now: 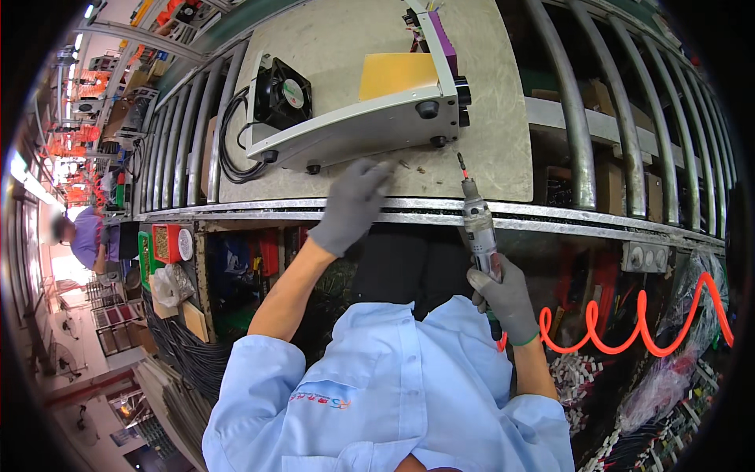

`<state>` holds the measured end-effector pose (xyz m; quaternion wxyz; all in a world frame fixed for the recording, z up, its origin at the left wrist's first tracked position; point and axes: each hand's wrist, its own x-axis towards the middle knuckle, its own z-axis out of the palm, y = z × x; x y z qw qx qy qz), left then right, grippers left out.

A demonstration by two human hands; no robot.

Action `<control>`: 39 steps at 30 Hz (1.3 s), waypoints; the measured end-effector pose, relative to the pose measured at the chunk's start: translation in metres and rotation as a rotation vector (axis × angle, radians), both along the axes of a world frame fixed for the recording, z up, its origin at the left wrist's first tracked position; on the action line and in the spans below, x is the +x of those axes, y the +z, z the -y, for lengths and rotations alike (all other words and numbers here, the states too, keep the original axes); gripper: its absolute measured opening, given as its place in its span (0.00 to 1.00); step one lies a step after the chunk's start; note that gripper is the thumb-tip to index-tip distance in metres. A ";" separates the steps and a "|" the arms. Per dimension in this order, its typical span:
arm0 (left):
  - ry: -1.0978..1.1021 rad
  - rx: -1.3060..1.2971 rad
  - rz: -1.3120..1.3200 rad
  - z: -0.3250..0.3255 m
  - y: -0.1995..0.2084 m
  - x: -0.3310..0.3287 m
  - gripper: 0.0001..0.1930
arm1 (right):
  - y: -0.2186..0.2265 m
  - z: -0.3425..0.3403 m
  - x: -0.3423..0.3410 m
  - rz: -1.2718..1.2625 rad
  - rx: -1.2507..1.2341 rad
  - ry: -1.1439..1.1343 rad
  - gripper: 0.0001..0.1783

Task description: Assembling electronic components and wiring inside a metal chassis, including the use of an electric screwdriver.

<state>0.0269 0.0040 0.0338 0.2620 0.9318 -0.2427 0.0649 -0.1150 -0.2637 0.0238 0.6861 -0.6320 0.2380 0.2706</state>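
Observation:
My right hand (507,299), in a grey glove, is wrapped round a pneumatic screwdriver (479,226) whose bit points away from me over the board's near edge. My left hand (354,203), also gloved in grey, reaches to the near edge of the board, beside a few small screws (421,170). Its fingertips are smeared by motion, so whether they hold anything is not clear. Just beyond lies a light grey metal chassis (362,138) on its side, its rubber feet facing me. A black fan (281,93) and a yellow sheet (398,76) sit in it.
The work board (299,187) lies on a roller conveyor (578,118) with a metal front rail (574,224). A coiled orange air hose (605,342) stretches right from the screwdriver. Black cable (226,141) loops beside the chassis. A red bin (166,243) stands at left; another person (85,238) is farther off.

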 end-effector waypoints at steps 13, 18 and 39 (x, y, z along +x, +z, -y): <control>0.040 0.020 0.005 0.025 -0.014 -0.029 0.12 | 0.001 -0.007 0.011 0.050 0.088 0.085 0.22; -0.036 0.195 0.022 0.037 -0.024 -0.014 0.08 | 0.003 -0.006 0.011 0.030 -0.077 0.139 0.20; 0.206 -1.046 -1.208 0.001 0.008 -0.031 0.15 | 0.055 -0.048 -0.034 0.149 -0.486 0.297 0.23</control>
